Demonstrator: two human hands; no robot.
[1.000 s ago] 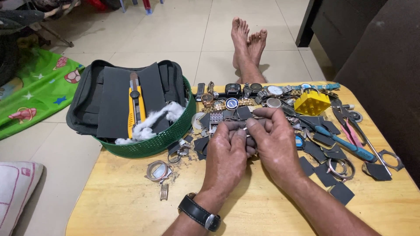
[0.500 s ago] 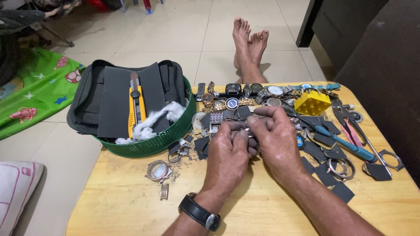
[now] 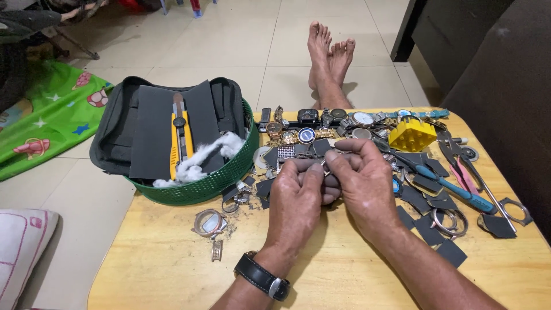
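At the centre of the frame the left hand (image 3: 298, 198) and the right hand (image 3: 361, 183) meet above the pale wooden worktop (image 3: 172, 270). Their fingers are curled and pressed together around a small silvery metal part (image 3: 325, 167), pinched between the tips of both hands; it is too small to tell what kind of part it is. A black wristwatch with a steel buckle (image 3: 261, 276) sits on the left wrist. To the upper left stands a round green plastic basket (image 3: 212, 183) holding dark grey foam sheets, a yellow utility knife (image 3: 179, 138) and white cotton wool (image 3: 201, 161). A row of wristwatches (image 3: 321, 123) lies along the far edge, beside a yellow plastic block (image 3: 411, 136). A blue-handled tool (image 3: 453, 189) lies to the right.
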